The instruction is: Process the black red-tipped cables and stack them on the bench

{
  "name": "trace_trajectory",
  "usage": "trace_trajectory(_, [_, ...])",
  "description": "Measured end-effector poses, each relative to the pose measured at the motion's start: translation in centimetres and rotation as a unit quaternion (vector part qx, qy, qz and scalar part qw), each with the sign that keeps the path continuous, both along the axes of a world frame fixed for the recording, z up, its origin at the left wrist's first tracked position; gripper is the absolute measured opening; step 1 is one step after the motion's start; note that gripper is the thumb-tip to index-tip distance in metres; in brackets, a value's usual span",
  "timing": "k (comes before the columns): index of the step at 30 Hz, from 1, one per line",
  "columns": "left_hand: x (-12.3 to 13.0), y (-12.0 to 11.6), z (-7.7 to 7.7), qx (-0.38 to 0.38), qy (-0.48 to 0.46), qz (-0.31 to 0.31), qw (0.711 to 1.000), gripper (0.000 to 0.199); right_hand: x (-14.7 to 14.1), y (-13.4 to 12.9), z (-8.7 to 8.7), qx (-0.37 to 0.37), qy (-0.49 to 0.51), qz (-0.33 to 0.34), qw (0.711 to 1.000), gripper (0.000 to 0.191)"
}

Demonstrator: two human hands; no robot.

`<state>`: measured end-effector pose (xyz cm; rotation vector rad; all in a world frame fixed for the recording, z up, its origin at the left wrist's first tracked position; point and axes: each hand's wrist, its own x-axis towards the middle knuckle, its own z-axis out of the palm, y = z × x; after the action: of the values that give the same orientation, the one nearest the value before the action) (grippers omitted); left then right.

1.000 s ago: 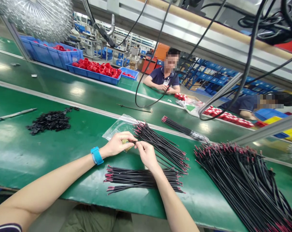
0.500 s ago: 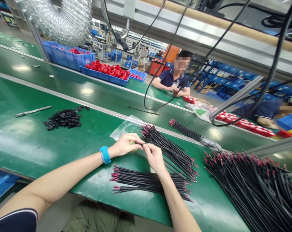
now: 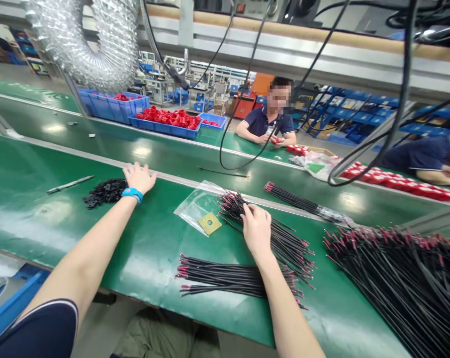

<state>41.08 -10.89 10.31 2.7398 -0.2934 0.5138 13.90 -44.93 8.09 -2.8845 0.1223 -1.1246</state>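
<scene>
My left hand [image 3: 138, 178] reaches over the far edge of a pile of small flat black parts [image 3: 106, 193], its fingers spread and nothing visible in them. My right hand [image 3: 257, 228] rests on a bundle of black cables [image 3: 284, 241] with red ends, thumb and fingers curled in around a cable near the left ends. Its fingertips are partly lost among the cables. Just left of that bundle, a yellowish square plate with a round hole [image 3: 210, 224] lies at the corner of a clear plastic bag [image 3: 191, 208]. A second cable bundle [image 3: 221, 278] lies nearer me, partly under my right forearm.
A large heap of black cables [image 3: 392, 278] covers the right side. Another bundle [image 3: 292, 199] lies beyond the metal strip. A pen-like tool [image 3: 70, 184] sits at left. Blue bins of red parts [image 3: 168, 119] and a co-worker [image 3: 267, 122] are across the bench. Black wires hang overhead.
My hands have parted from their pinch over the plate. The left has gone left to the black parts and spread; the right has shifted slightly right onto the cable bundle. The plate is now uncovered.
</scene>
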Motion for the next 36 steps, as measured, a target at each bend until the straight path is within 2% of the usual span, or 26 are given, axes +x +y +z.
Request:
trace_trajectory(2, [1.6, 1.5, -0.2, 0.014, 0.041, 0.034, 0.998, 0.074, -0.1, 0.1, 0.0, 0.019, 0.003, -0.014, 1.0, 0.029])
trace_trajectory(3, [2.1, 2.0, -0.4, 0.022, 0.059, 0.045, 0.997, 0.07, -0.2, 0.4, 0.2, 0.041, 0.002, -0.009, 0.999, 0.029])
trace_trajectory(6, [2.4, 2.9, -0.9, 0.053, 0.085, 0.033, 0.994, 0.05, -1.1, 2.3, 1.3, 0.132, 0.036, 0.074, 0.988, 0.027])
trace_trajectory(9, [0.9, 3.8, -1.5, 0.093, 0.075, -0.02, 0.993, 0.045, -2.1, 4.7, 2.3, 0.202, 0.149, 0.198, 0.948, 0.026])
trace_trajectory(11, [-0.6, 4.6, -1.9, 0.119, 0.061, -0.055, 0.989, 0.044, -2.8, 6.1, 2.6, 0.214, 0.233, 0.255, 0.914, 0.028])
trace_trajectory(15, [-3.2, 6.2, -2.7, 0.194, 0.015, -0.157, 0.968, 0.044, -3.7, 7.6, 2.4, 0.203, 0.354, 0.31, 0.858, 0.028])
trace_trajectory(17, [-4.1, 6.6, -2.8, 0.217, 0.002, -0.211, 0.953, 0.045, -3.9, 7.7, 2.1, 0.202, 0.374, 0.32, 0.846, 0.022])
trace_trajectory(22, [-5.1, 5.4, -3.0, 0.216, -0.019, -0.29, 0.932, 0.044, -3.5, 7.4, 1.6, 0.222, 0.36, 0.335, 0.842, 0.012])
trace_trajectory(25, [-5.3, 3.9, -3.4, 0.193, -0.052, -0.293, 0.935, 0.043, -3.3, 7.0, 1.5, 0.265, 0.361, 0.345, 0.825, 0.011])
trace_trajectory(27, [-5.5, 2.7, -3.5, 0.192, -0.064, -0.281, 0.938, 0.044, -3.1, 6.8, 1.6, 0.317, 0.372, 0.323, 0.811, 0.013])
trace_trajectory(28, [-5.7, 2.0, -3.5, 0.202, -0.062, -0.271, 0.939, 0.046, -3.0, 6.7, 1.6, 0.336, 0.367, 0.294, 0.816, 0.015])
trace_trajectory(29, [-5.9, 1.2, -3.4, 0.221, -0.056, -0.261, 0.938, 0.048, -2.8, 6.5, 1.6, 0.344, 0.347, 0.256, 0.834, 0.016])
trace_trajectory(32, [-6.6, -1.4, -2.8, 0.26, -0.027, -0.209, 0.942, 0.05, -2.1, 6.0, 1.3, 0.312, 0.218, 0.163, 0.91, 0.017])
trace_trajectory(34, [-6.7, -3.2, -2.4, 0.257, 0.003, -0.165, 0.952, 0.047, -1.6, 5.6, 0.7, 0.298, 0.149, 0.16, 0.929, 0.019])
trace_trajectory(36, [-6.6, -4.6, -2.1, 0.244, 0.035, -0.131, 0.96, 0.044, -1.2, 5.3, 0.0, 0.295, 0.131, 0.171, 0.931, 0.023])
